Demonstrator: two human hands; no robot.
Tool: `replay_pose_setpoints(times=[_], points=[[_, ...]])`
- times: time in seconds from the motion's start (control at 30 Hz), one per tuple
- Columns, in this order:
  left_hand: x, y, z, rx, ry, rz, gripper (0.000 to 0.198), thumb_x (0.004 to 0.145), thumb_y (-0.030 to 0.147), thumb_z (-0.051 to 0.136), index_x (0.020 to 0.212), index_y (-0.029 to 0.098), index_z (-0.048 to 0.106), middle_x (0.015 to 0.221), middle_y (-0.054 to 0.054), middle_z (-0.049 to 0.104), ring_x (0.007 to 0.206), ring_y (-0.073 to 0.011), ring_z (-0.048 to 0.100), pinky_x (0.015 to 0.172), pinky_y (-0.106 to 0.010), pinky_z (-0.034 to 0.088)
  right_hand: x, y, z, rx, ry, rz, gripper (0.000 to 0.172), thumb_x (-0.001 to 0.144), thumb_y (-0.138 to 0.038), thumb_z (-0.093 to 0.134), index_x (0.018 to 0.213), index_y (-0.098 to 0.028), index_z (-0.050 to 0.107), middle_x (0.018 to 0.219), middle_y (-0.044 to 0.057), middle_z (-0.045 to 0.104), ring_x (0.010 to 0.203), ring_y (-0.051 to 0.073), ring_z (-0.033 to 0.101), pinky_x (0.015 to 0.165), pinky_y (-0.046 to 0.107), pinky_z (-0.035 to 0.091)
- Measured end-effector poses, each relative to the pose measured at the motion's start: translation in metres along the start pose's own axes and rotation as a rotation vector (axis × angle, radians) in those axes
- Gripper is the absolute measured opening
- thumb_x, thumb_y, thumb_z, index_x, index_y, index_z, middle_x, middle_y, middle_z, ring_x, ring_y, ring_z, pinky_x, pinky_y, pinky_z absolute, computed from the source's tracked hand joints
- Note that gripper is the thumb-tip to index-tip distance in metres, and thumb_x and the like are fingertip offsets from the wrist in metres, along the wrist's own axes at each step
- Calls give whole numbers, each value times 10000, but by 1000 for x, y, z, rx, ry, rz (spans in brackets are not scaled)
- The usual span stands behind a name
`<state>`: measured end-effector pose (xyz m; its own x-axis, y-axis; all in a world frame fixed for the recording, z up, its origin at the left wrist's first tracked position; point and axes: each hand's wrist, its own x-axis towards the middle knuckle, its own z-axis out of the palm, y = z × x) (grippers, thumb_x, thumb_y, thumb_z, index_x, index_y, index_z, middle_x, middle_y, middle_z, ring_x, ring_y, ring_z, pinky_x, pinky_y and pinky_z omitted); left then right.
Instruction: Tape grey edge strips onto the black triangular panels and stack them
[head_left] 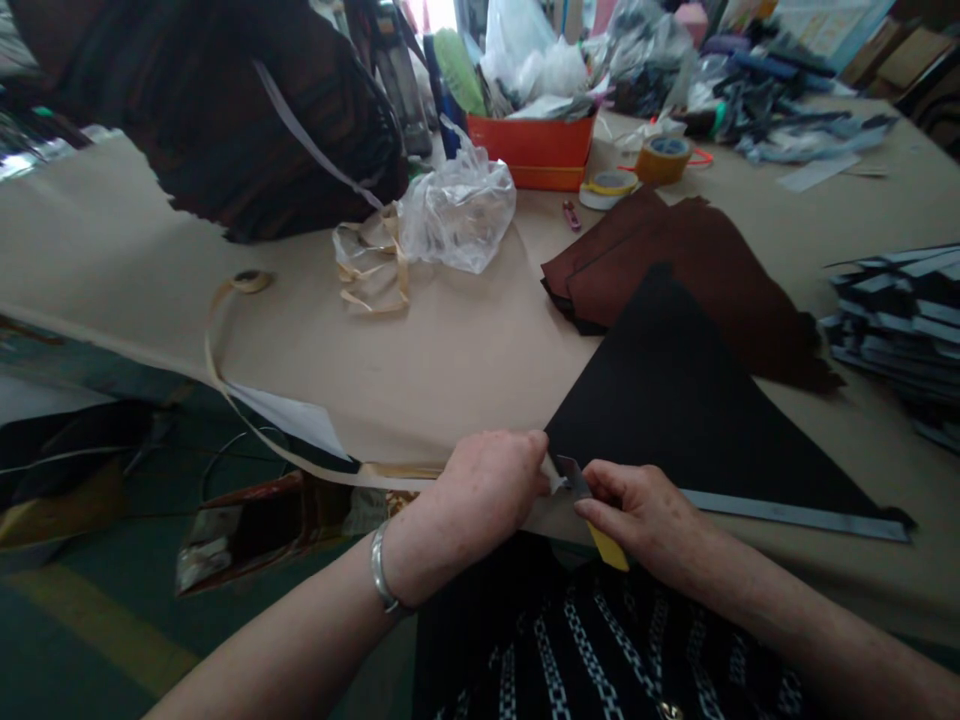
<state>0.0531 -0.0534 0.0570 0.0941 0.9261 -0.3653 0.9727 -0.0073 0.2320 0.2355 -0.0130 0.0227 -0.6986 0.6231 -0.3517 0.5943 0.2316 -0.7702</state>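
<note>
Where the head view looks down over the near edge of the table [465, 350], I log the following. Left hand [491, 490]: fingers curled closed, thumb and forefinger pinched on the pale tip at the corner of the black sheet [675, 410]; a metal bangle [384, 575] sits on that wrist. Right hand [637, 510]: closed around a small knife with a yellow handle [606, 545], its grey blade touching the same corner of the sheet, right beside the left fingertips. Black sheet: triangular, lying flat on the table's brown paper covering, its point at my hands, its near edge bordered by a grey strip [795, 513] running off to the right. Behind it and touching: a stack of dark brown pieces [675, 255]. Far right: a pile of dark strips with pale edges [900, 320]. Centre back: a crumpled clear plastic bag [457, 210], an orange box [532, 150] full of bags, and two tape rolls [637, 170] just beside it. Left of the bag: loose tan backing ribbon [371, 265], with another length [225, 340] trailing over the table edge toward the left hand. Back left: a large dark bag [247, 120]. Far end: mixed clutter, too blurred for me to itemise.
</note>
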Motion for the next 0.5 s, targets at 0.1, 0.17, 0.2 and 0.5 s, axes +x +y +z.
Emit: replay_pose_setpoints(times=[0.1,0.17,0.2,0.5], points=[[-1,2,6,2,11,7,101,817,217,547,844,179,637,710,-71,694,601,-194,636,502,-276,356,1,0,0,-6,8,-5,166,817,-235,511,664,-174,490,577,-39,480,533,81,405,498,220,297],[0,2,11,12,26,26,112,820,173,524,826,174,636,740,-81,692,625,-203,646,516,-282,373,1,2,1,-12,11,-8,177,815,-237,514,654,-175,477,574,-39,482,534,80,406,500,220,299],[0,2,12,14,28,32,121,819,154,516,815,172,635,750,-83,689,636,-205,649,525,-284,380,1,3,1,-19,9,-11,179,814,-238,516,651,-176,474,573,-39,483,533,80,408,501,222,299],[-6,5,7,8,32,41,105,816,144,507,846,157,606,771,-86,669,644,-207,646,529,-295,387,0,2,2,-68,48,-30,217,816,-230,510,622,-186,421,546,-48,438,509,78,385,498,233,280]])
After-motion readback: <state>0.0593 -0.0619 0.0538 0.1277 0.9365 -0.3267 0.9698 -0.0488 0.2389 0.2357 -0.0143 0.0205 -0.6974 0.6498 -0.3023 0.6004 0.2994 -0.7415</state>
